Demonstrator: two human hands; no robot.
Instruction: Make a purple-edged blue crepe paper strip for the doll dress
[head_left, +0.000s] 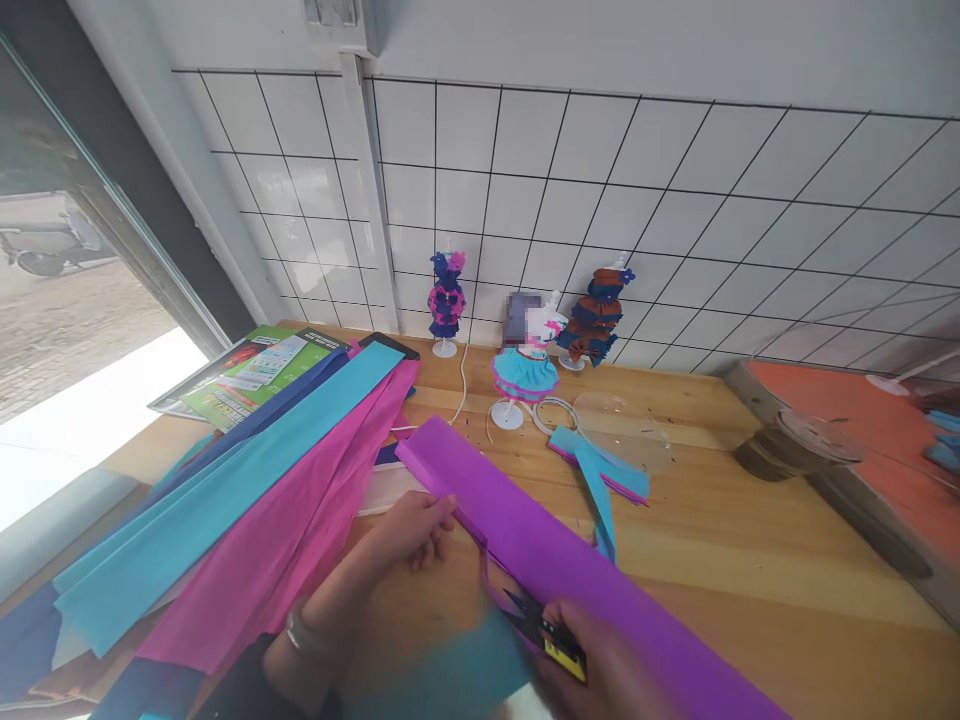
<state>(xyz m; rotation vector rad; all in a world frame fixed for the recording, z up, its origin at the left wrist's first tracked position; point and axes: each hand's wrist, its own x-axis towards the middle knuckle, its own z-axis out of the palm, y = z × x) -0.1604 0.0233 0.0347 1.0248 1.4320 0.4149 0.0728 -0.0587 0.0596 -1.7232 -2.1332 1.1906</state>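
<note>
A long folded length of purple fabric (517,510) lies slantwise across the table in front of me. My left hand (418,528) pinches its near edge between thumb and fingers. In my right hand (600,655) are black and yellow thread snips (551,635), their blades apart and pointing up and left beside that same edge. A narrow purple strip hangs loose from the fabric near the blade tips. Left of my left hand, pink fabric (300,510) and turquoise fabric (240,480) are piled in long folds.
Small dressed stands line the wall: a blue and pink one (447,300), a turquoise-skirted one (525,375) and a brown and blue one (596,315). Turquoise strips (600,470) lie beyond the purple fabric. A lidded cup (787,445) stands right, near an orange-topped surface (847,400).
</note>
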